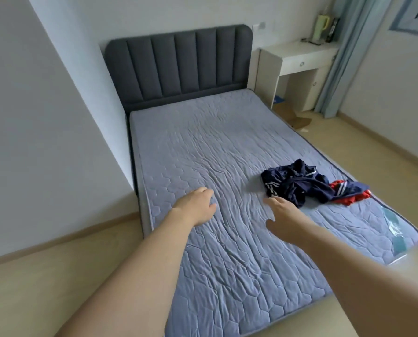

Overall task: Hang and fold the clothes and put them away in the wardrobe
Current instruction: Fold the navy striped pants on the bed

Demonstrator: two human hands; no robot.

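The mattress [227,166] wears matt quilted cloth, creased. The headboard [178,66] is matt padded fabric. The crumpled clothes [305,183] look slightly shiny. The floor [373,147] is smooth.

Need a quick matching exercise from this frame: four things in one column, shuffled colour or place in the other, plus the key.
1. headboard
2. crumpled clothes
3. desk
4. left hand

A. white, beside the curtain
B. dark grey, padded
C. navy and red, near the mattress's right edge
D. open, over the quilted mattress

Pairs: 1-B, 2-C, 3-A, 4-D
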